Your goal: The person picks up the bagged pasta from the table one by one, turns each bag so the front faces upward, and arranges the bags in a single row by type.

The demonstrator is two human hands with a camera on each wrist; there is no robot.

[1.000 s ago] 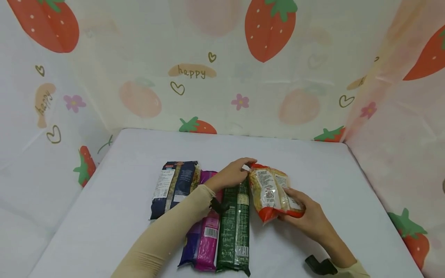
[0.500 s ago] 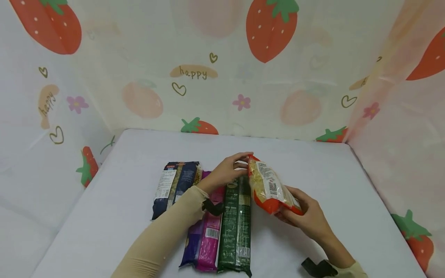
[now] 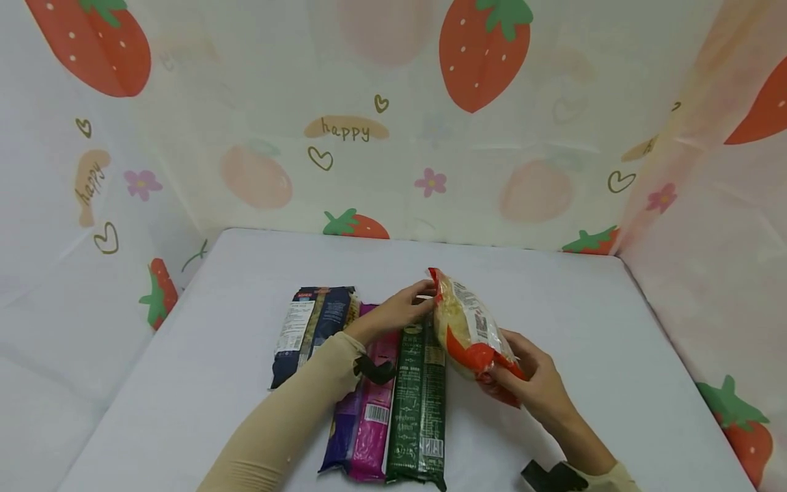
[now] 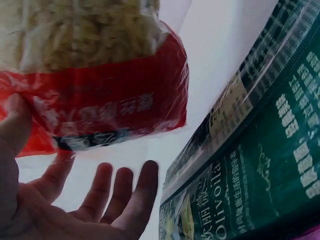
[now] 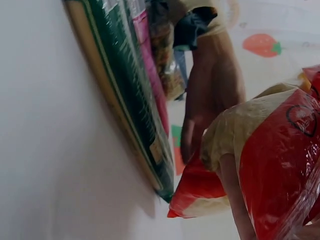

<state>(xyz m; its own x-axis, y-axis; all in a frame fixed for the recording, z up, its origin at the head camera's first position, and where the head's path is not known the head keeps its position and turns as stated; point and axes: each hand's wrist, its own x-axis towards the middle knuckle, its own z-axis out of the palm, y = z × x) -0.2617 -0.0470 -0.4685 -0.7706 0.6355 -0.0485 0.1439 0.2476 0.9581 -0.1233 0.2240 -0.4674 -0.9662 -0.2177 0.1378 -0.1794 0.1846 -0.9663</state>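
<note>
Evidently the work stood partway along on my feed. Three packets lay flat on the desk (image 3: 584, 294), left of its middle: the navy packet (image 3: 304, 331) nearest the left edge, then the purple-and-pink packet (image 3: 371, 441), then the green packet (image 3: 421, 410), close side by side, the last two stretching towards the near edge. I judged those three as placed, since neither of the hands held them.

The fourth, the red-ended packet (image 3: 470, 314), was the unfinished part. I saw it held up off the desk just right of the green packet, tilted, its upper end leaning left and towards the far edge. The right hand (image 3: 541, 379) gripped the lower end, thumb in front. The left hand (image 3: 393, 314) seemed to pinch the upper red end between thumb and forefinger, its other fingers loose.

So I counted one packet not yet down. Whether anything else was left, I could not tell from my three views.
</note>
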